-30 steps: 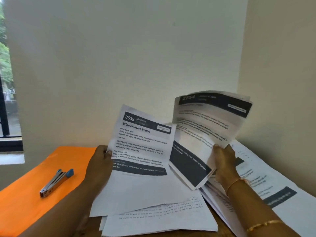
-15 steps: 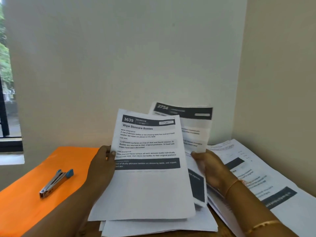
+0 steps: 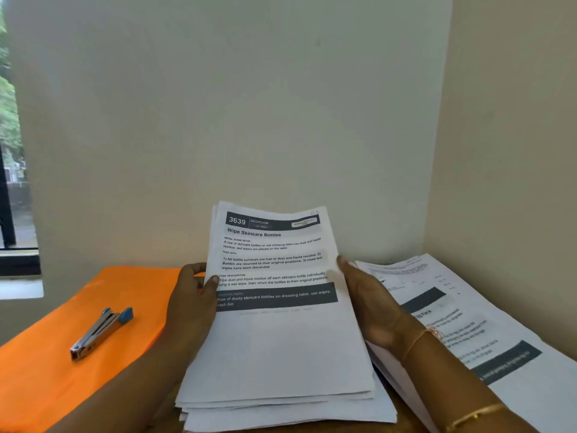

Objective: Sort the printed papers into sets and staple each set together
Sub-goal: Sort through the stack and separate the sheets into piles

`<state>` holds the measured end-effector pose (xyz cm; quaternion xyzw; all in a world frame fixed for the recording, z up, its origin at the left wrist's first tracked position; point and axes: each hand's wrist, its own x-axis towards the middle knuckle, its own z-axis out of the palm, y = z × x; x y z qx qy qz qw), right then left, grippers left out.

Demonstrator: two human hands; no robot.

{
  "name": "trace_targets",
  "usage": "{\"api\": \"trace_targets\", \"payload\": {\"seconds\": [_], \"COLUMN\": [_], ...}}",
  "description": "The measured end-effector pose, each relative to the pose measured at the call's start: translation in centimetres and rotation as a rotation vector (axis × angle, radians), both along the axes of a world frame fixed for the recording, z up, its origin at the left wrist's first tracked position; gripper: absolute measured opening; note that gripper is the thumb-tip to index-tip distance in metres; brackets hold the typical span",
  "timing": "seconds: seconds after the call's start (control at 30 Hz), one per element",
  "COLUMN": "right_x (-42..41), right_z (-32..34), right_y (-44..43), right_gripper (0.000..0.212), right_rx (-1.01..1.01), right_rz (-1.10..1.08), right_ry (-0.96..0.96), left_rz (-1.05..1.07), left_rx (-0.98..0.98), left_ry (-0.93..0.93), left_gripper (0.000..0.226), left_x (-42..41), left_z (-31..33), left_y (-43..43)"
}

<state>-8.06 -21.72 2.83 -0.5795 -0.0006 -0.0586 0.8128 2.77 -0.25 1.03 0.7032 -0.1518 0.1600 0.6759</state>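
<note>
A big orange sheet (image 3: 93, 385) lies on the left; a pile of printed papers (image 3: 468, 307) lies on the right. Between them the paper set (image 3: 274, 339) tilts up; the left hand (image 3: 190, 304) grips its left edge; the right hand (image 3: 371, 304) lays flat fingers against its right edge; a small stapler (image 3: 100, 332) lies on the orange sheet.

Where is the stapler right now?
In the head view, the stapler lies on the orange sheet at the left, apart from the left hand, which holds the printed papers.
</note>
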Motion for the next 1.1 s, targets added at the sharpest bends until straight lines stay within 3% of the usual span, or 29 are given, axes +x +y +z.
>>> {"api": "trace_targets", "payload": {"seconds": [0.07, 0.23, 0.4, 0.53, 0.77, 0.93, 1.1], "right_x": [0.1, 0.6, -0.2, -0.4, -0.2, -0.1, 0.0], "right_z": [-0.2, -0.4, 0.1, 0.2, -0.3, -0.5, -0.5], "right_y": [0.0, -1.7, -3.7, -4.4, -4.8, -5.0, -5.1], "right_gripper": [0.024, 0.031, 0.027, 0.028, 0.028, 0.026, 0.026], "right_rx": [-0.112, -0.075, -0.127, -0.269, -0.386, -0.422, -0.43], "right_rz": [-0.056, -0.447, -0.765, -0.896, -0.918, -0.943, -0.959], "right_ry": [0.042, 0.071, 0.111, 0.15, 0.163, 0.16, 0.165], "left_rz": [0.025, 0.051, 0.126, 0.057, 0.051, 0.056, 0.038], "left_rx": [0.039, 0.112, 0.578, 0.711, 0.688, 0.705, 0.803], "left_ry": [-0.022, -0.027, 0.09, 0.164, 0.173, 0.152, 0.181], "left_gripper": [0.008, 0.033, 0.024, 0.059, 0.056, 0.014, 0.046], "left_x": [0.1, 0.4, 1.3, 1.6, 1.8, 1.8, 1.0], "left_z": [-0.1, -0.6, -1.0, -1.4, -1.5, -1.5, -1.2], "left_y": [0.0, 0.7, 1.3, 1.2, 1.3, 1.4, 1.2]}}
